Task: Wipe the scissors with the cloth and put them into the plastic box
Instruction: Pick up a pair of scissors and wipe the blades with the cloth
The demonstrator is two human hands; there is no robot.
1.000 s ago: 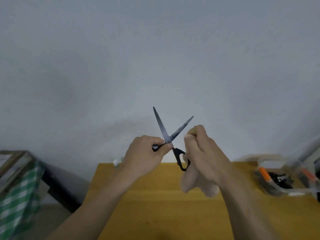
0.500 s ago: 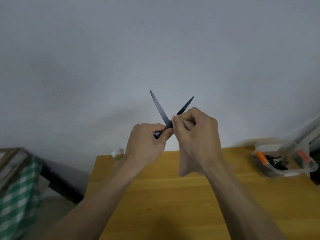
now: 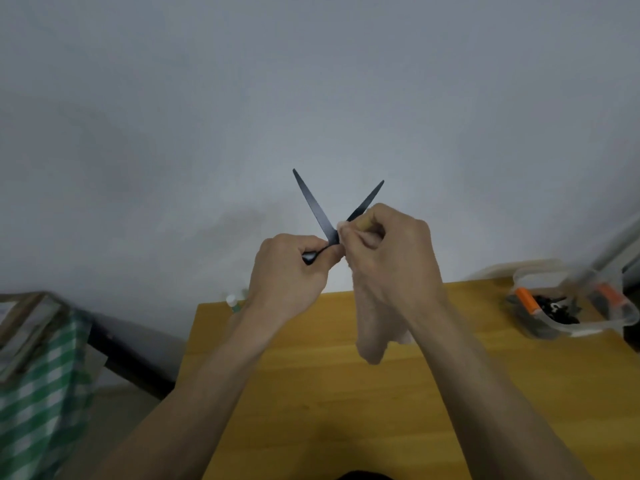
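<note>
Wooden tabletop [image 3: 346, 410] below, plastic box [image 3: 571, 306] at its right edge.
Your left hand [image 3: 287, 271] grips the open scissors [image 3: 320, 216]; your right hand [image 3: 391, 254] pinches the cloth [image 3: 372, 327] against a blade.

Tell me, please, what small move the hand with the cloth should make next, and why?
Probably slide the cloth up the right-hand blade toward its tip. The right hand pinches the cloth around that blade near the pivot of the open scissors, with the upper blade bare, while the left hand grips the handle. The plastic box waits at the table's far right.
</note>
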